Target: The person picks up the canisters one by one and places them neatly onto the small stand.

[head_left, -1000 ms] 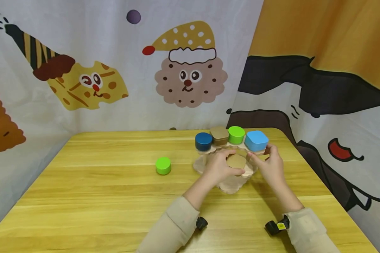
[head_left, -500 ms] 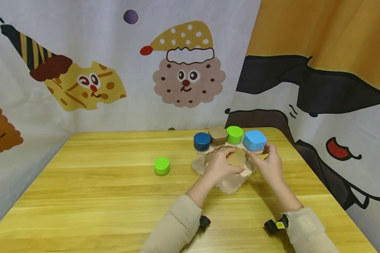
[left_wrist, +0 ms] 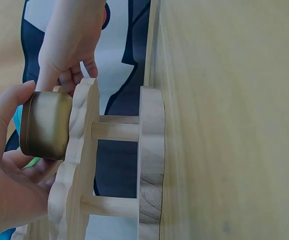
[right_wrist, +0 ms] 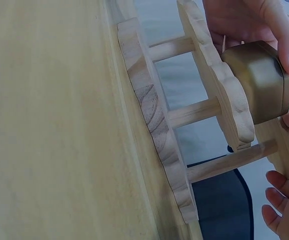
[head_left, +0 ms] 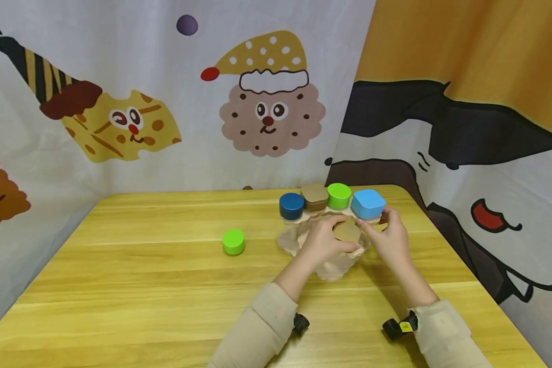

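Note:
A scalloped wooden tiered stand point(head_left: 333, 268) is at the right part of the table. My left hand point(head_left: 321, 241) holds a gold tin point(head_left: 347, 231) between thumb and fingers at a lower tier. In the left wrist view that gold tin point(left_wrist: 47, 125) sits against the shelf's upper face. My right hand point(head_left: 391, 240) grips the right end of the higher shelf, thumb in front near the gold tin, some fingers hidden behind. Along that shelf stand a dark blue tin point(head_left: 292, 206), a brown tin point(head_left: 314, 197), a green tin point(head_left: 339, 196) and a light blue tin point(head_left: 368, 204).
Another green tin point(head_left: 233, 242) stands on the wooden table point(head_left: 142, 286), left of the stand. A curtain point(head_left: 156, 66) printed with cartoon figures hangs behind the table and along its right side. Black wrist cameras sit at both cuffs.
My left hand and the gold tin have shifted slightly to the right along the stand. The right hand keeps its place at the shelf end. The head view has turned a little.

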The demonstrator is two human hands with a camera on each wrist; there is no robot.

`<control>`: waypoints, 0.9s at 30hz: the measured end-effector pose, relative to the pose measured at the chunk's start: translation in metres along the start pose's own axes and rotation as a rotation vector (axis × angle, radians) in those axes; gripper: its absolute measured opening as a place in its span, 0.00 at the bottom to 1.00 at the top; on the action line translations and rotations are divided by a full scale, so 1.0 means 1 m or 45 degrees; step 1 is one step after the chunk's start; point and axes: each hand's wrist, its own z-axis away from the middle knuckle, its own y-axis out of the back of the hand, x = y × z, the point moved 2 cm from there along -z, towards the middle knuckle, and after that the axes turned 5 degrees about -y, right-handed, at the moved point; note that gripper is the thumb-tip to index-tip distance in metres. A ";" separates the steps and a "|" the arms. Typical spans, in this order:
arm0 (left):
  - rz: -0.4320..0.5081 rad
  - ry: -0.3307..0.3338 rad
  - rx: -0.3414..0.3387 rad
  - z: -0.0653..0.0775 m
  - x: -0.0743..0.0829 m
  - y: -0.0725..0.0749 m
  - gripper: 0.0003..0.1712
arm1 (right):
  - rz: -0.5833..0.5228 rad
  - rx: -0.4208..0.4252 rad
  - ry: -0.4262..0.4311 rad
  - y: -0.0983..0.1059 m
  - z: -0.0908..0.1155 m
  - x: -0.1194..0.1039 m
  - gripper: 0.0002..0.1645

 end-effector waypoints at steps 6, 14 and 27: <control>0.021 -0.019 0.000 0.000 -0.001 -0.001 0.38 | -0.009 -0.003 0.005 -0.001 0.000 0.000 0.42; 0.048 -0.076 0.001 0.008 -0.002 0.004 0.41 | -0.017 0.002 0.003 -0.001 0.000 0.000 0.41; -0.058 -0.142 -0.022 0.038 -0.005 0.035 0.42 | -0.027 0.005 -0.017 -0.001 0.000 -0.001 0.41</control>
